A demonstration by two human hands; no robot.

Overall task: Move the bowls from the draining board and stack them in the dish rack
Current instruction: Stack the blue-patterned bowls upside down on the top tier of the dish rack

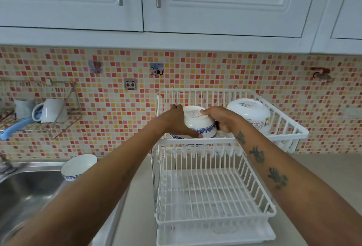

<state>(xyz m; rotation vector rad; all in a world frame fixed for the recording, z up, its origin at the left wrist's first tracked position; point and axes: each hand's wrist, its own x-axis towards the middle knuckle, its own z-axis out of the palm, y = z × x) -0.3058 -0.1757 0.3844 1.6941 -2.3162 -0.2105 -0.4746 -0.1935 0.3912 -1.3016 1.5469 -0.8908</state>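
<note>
While reaching far out with both arms, left hand (pixel 176 120) and right hand (pixel 219 119) each with a grip pressed on one side of an upside-down blue-rimmed bowl (pixel 196 123). Held over the top shelf of the white dish rack (pixel 215 192), just beside a white bowl (pixel 249 115) already there. Bottom shelf wide open. Another bowl (pixel 78 166) waiting by the sink (pixel 27 187), on the table edge.

White mug (pixel 51 111) in wall wire basket (pixel 64 96)
</note>
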